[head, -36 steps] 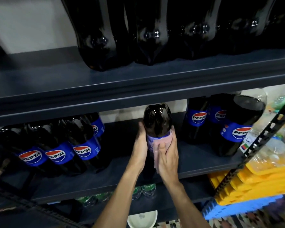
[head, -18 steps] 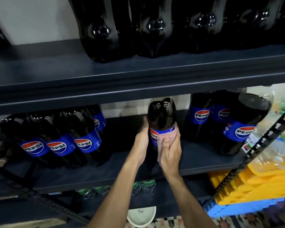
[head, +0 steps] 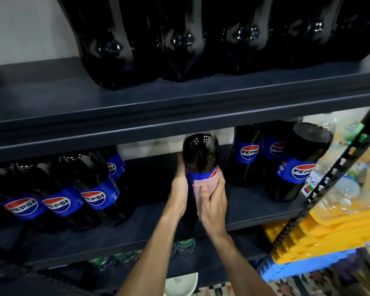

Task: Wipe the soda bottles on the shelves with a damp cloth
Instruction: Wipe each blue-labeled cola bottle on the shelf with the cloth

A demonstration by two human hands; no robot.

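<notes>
Head view, close, facing the shelves [head: 179, 107].

Pink cloth [head: 208, 183] on Pepsi bottle [head: 201, 153]

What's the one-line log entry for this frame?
phase: wiping | left hand: grips Pepsi bottle | right hand: holds pink cloth against it
</notes>
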